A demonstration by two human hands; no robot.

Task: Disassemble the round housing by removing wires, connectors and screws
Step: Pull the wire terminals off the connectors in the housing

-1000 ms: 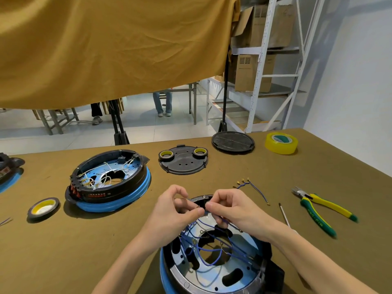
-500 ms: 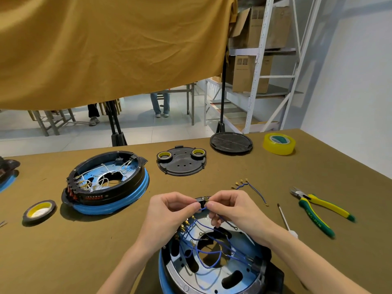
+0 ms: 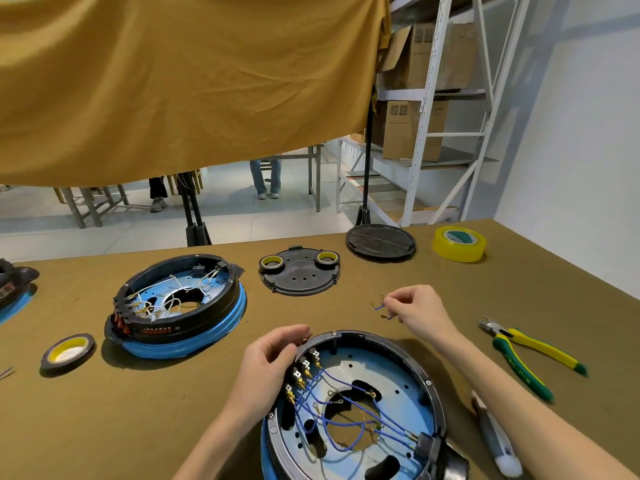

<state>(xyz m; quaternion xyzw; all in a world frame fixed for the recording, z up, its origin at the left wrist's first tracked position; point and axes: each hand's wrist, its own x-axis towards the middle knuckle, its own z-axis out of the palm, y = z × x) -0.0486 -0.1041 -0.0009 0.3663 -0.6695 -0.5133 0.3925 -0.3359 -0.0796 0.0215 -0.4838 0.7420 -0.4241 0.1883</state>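
The round housing (image 3: 431, 382), black-rimmed with a blue base, lies open near the table's front edge. Several blue wires (image 3: 349, 407) with brass terminals run across its metal plate. My left hand (image 3: 268, 362) rests against the housing's left rim beside the terminal row, fingers curled on the rim. My right hand (image 3: 419, 308) is beyond the housing, just above the table. Its fingers pinch a short blue wire (image 3: 380, 306) with ring terminals, over the spot where loose wires lie.
A second housing (image 3: 180, 306) with white wires sits at left. A black cover plate (image 3: 299, 275) carrying two tape rolls, a black disc (image 3: 381, 242) and yellow tape (image 3: 459, 244) lie farther back. Green-yellow pliers (image 3: 530, 355) and a screwdriver (image 3: 495, 441) lie right; black tape (image 3: 67, 353) left.
My right hand has left the housing's far rim and carried a short blue wire to the right and back. My left hand has dropped from the pinch onto the housing's left rim.
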